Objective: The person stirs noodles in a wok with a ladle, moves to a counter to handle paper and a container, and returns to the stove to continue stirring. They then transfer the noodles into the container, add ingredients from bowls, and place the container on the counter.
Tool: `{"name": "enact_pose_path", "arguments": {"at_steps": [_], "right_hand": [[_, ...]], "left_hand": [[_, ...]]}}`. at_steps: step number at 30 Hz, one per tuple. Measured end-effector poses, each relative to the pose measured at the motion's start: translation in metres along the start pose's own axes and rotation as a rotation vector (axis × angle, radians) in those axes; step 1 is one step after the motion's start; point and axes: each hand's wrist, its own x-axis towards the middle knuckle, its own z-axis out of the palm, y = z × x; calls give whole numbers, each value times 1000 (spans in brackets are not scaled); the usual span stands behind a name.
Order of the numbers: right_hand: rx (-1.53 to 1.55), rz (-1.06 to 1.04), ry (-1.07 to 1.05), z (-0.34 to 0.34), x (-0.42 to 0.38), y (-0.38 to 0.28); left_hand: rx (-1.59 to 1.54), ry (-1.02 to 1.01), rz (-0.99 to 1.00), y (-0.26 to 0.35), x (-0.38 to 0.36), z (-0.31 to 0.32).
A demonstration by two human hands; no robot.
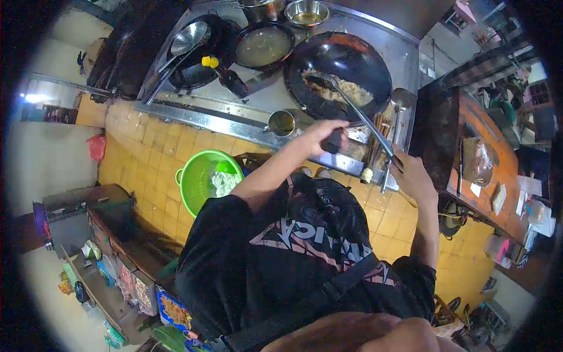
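My right hand (409, 176) is closed around the long handle of a metal wok ladle (362, 116). The ladle's head rests in a large black wok (346, 54), among pale brownish food (352, 91). Just below the wok's near rim is my left hand (324, 136), its fingers curled about a small dark thing that I cannot make out. A metal mug (281, 123) stands left of this hand on the stove's front edge.
A pan of cloudy liquid (265, 48), a steel bowl (307, 13) and a dark bottle with a yellow cap (231, 81) stand on the stove. A green basket (190, 182) is at my left. An orange-brown table (489, 170) stands at right.
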Motion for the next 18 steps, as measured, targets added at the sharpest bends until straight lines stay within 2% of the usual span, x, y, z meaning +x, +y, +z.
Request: {"name": "enact_pose_path", "arguments": {"at_steps": [1,2,3,4,5,6,7,9,11,13,15,16,17,18], "right_hand": [[66,-45,25,4,-3,1],[68,-40,22,6,-8,-4],[-46,62,-2,7,-11,-14],[-161,165,-17,6,-11,-21],[-158,171,-7,9,-9,-19],[-224,216,0,20,-9,-17],[-290,257,11,27,-9,-18],[-280,273,-10,38,-7,-15],[-293,261,93,63,-5,2],[-277,327,44,58,4,8],[-244,220,192,49,16,37],[-143,151,201,41,23,59],[-141,145,199,32,23,68],[18,102,157,21,23,76]], "left_hand": [[100,121,103,-4,14,-23],[177,235,117,-16,31,-48],[258,347,129,-23,43,-61],[265,308,148,-38,23,-36],[271,270,166,-56,-15,7],[256,233,44,-59,-46,40],[268,171,2,-65,-58,49],[264,138,-71,-50,-39,32],[293,218,94,-20,-7,4],[260,227,276,-24,23,-41],[276,268,237,-48,-14,-8],[183,153,83,-54,-34,2],[373,255,20,-54,-56,20],[388,242,40,-52,-51,15]]}}
